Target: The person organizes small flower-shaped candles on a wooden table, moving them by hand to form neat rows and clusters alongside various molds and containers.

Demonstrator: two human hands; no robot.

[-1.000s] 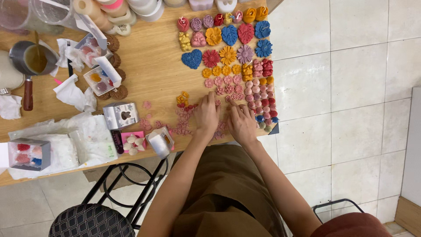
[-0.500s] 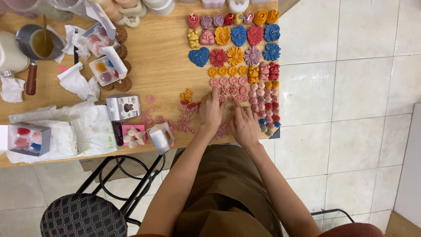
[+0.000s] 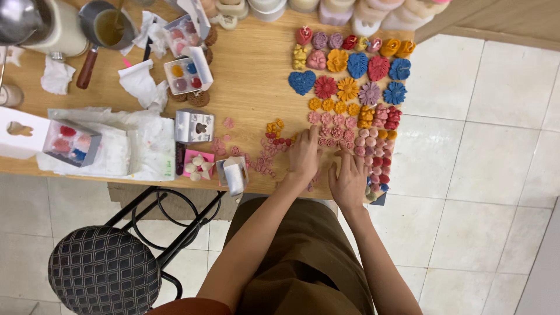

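Note:
My left hand (image 3: 304,156) lies flat on the wooden table (image 3: 256,87), fingertips on small pink flower-shaped wax pieces (image 3: 335,131). My right hand (image 3: 348,179) rests beside it near the table's front edge, fingers spread over more pink and red small pieces (image 3: 373,153). Neither hand visibly grips anything. Beyond them lie larger flower and heart shapes: a blue heart (image 3: 301,82), a red flower (image 3: 325,87), an orange flower (image 3: 336,60), a blue flower (image 3: 395,93). Loose pink bits (image 3: 265,158) scatter left of my left hand.
Small open boxes (image 3: 188,74) with coloured pieces, a white box (image 3: 194,126), crumpled paper (image 3: 140,84), a metal pot with a wooden handle (image 3: 105,29) and jars (image 3: 350,11) crowd the table. A black stool (image 3: 105,271) stands at lower left on the tiled floor (image 3: 484,175).
The view shifted, so the table sits lower and more to the right in the frame. Both hands stayed on the small pink pieces, with the right hand drawn slightly nearer the table edge.

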